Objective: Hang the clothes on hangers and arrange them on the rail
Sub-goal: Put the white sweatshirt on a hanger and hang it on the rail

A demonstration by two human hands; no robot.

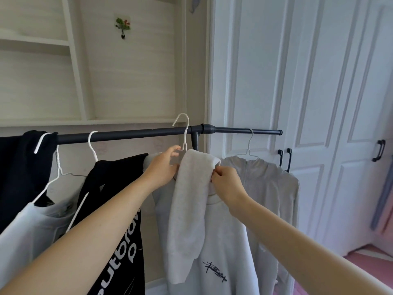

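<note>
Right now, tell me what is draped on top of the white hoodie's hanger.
A pale sleeve lies over the hanger, pinched by the right hand. The hanger's shoulders are covered; only hook and neck show.

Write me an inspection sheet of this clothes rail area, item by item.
Surface: dark rail, horizontal.
Job's things: white hoodie on a white hanger, hook above the rail, not yet on it; grey garment, black garment and pale garment hang on the rail.
Clutter: nothing seen.
Hands: left hand holds the hanger; right hand pinches the hoodie fabric.
Cables: nothing seen.
Surroundings: white cupboard doors, shelves.
</note>
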